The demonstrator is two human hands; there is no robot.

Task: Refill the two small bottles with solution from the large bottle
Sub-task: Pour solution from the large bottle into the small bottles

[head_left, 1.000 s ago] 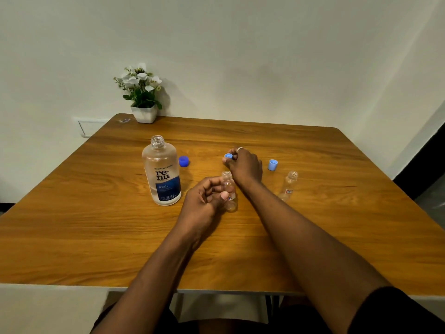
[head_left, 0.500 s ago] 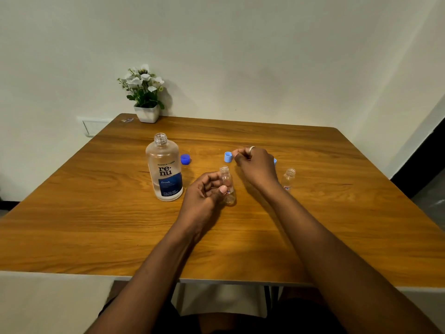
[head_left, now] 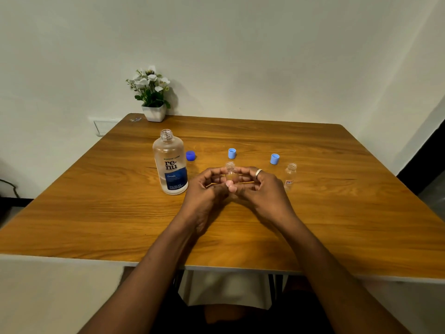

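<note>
The large clear bottle (head_left: 171, 165) with a blue label stands uncapped at centre left of the wooden table (head_left: 96, 213). Its dark blue cap (head_left: 190, 155) lies just to its right. One small clear bottle (head_left: 230, 171) is upright and uncapped between my hands. My left hand (head_left: 207, 189) and my right hand (head_left: 260, 189) both close their fingers around it, hiding its lower half. The other small bottle (head_left: 290, 175) stands uncapped to the right, clear of my hands. Two light blue caps (head_left: 232, 153) (head_left: 274, 158) lie behind.
A small white pot of white flowers (head_left: 152, 97) stands at the table's far left corner against the wall. A wall socket plate (head_left: 106, 126) is left of the table. The table's near edge runs just above my lap.
My right hand let go of a light blue cap behind the bottle and came back to join the left hand on the small bottle. The left hand kept its hold.
</note>
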